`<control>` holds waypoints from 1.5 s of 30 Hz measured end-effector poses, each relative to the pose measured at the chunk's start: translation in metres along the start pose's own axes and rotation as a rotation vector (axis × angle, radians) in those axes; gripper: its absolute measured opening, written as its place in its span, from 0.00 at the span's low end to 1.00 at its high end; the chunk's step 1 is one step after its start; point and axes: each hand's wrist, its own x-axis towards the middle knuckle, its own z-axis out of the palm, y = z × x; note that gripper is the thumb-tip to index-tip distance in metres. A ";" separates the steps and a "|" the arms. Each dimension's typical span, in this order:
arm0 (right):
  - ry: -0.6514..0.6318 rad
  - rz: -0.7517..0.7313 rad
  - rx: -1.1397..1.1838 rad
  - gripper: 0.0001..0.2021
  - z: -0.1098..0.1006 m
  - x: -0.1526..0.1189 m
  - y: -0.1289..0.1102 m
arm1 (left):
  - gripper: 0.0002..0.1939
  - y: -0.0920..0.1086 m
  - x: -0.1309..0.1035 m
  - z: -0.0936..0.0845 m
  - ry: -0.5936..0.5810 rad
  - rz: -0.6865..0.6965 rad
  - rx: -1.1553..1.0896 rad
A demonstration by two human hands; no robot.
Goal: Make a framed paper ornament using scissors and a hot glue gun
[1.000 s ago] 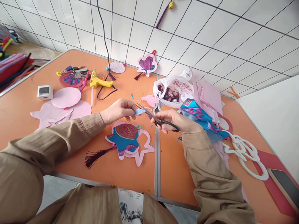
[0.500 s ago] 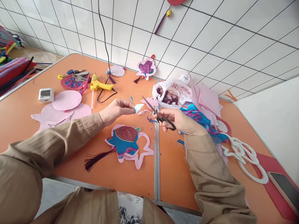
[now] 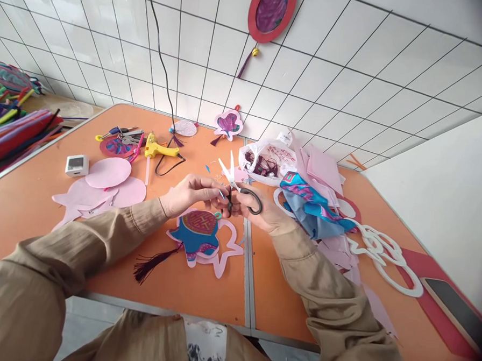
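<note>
My right hand (image 3: 259, 207) grips black-handled scissors (image 3: 232, 179), whose blades point away from me and stand apart. Close beside it, my left hand (image 3: 192, 194) pinches a small light-blue scrap (image 3: 222, 194) between thumb and fingers. The fingers of both hands nearly meet, and some right-hand fingertips are partly hidden. Just below them lies a blue and pink fabric ornament (image 3: 198, 235) with a dark tassel (image 3: 149, 267). A pink cut-out outline (image 3: 223, 260) lies partly under its right side.
At the left are pink foam shapes (image 3: 108, 172), a white cube (image 3: 77, 165) and a yellow glue gun (image 3: 160, 146). Rightward lie a plastic bag (image 3: 282, 156), blue fabric (image 3: 308, 205), white rings (image 3: 405, 280) and a phone (image 3: 456, 310). A tiled wall (image 3: 327, 72) stands behind.
My right hand has moved left, close to my left hand, and the scissors now point away with their blades wider apart. The camera view has tilted up slightly, showing more wall.
</note>
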 end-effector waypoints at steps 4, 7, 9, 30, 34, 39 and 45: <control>0.180 -0.078 0.118 0.17 0.021 0.004 0.003 | 0.30 0.007 -0.006 0.007 -0.026 -0.046 0.034; 0.285 -0.115 0.068 0.17 0.028 0.003 0.002 | 0.26 0.007 -0.007 0.011 0.019 -0.088 0.150; 0.323 -0.140 0.026 0.16 0.031 0.003 0.002 | 0.19 0.005 -0.005 0.013 0.020 -0.106 0.191; 0.436 -0.238 -0.151 0.18 0.036 0.004 0.003 | 0.40 -0.004 -0.012 0.016 0.024 -0.026 0.299; 0.474 -0.274 -0.102 0.17 0.033 0.005 0.007 | 0.27 -0.003 -0.013 0.013 0.067 -0.197 0.167; 0.421 -0.251 -0.080 0.17 0.033 0.007 0.008 | 0.11 -0.002 -0.019 0.005 0.082 -0.303 0.139; 0.340 -0.216 -0.143 0.17 0.033 0.001 0.003 | 0.07 -0.002 -0.025 0.000 0.126 -0.251 0.116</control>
